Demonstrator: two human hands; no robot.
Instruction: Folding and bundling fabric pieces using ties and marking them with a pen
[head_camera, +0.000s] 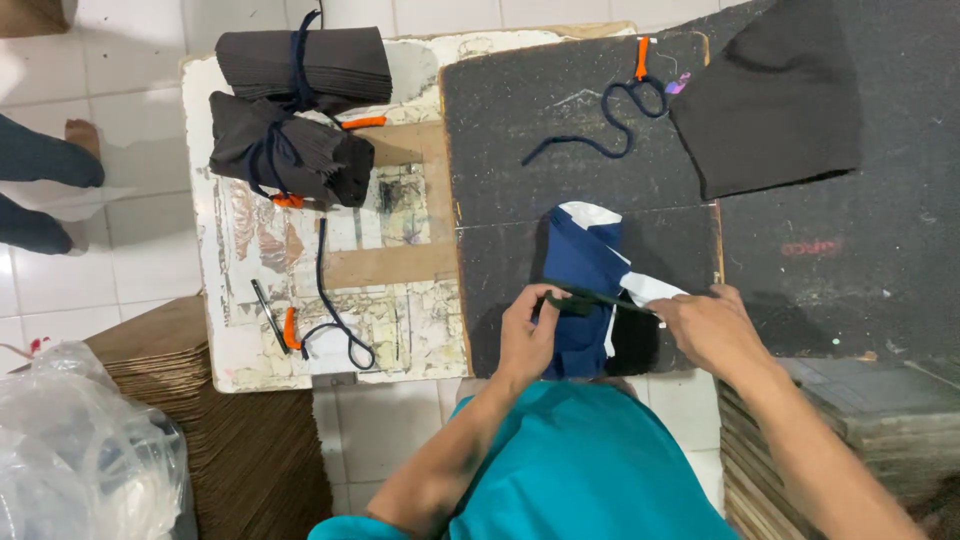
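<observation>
A folded stack of navy and white fabric pieces (583, 262) lies on a dark felt-covered board (560, 130) in front of me. A dark cord (600, 298) stretches across the stack between my hands. My left hand (527, 332) pinches the cord's left end at the stack's edge. My right hand (712, 328) grips its right end beside the stack.
Two tied bundles of dark fabric (290, 110) sit on a worn white table (230, 300) at the left, with loose navy cords with orange tips (335, 325) and a dark pen (268, 315). Another cord (610, 120) and black fabric (775, 100) lie farther back. Cardboard stacks (250, 450), a plastic bag (80, 450) and a person's legs (40, 190) are around.
</observation>
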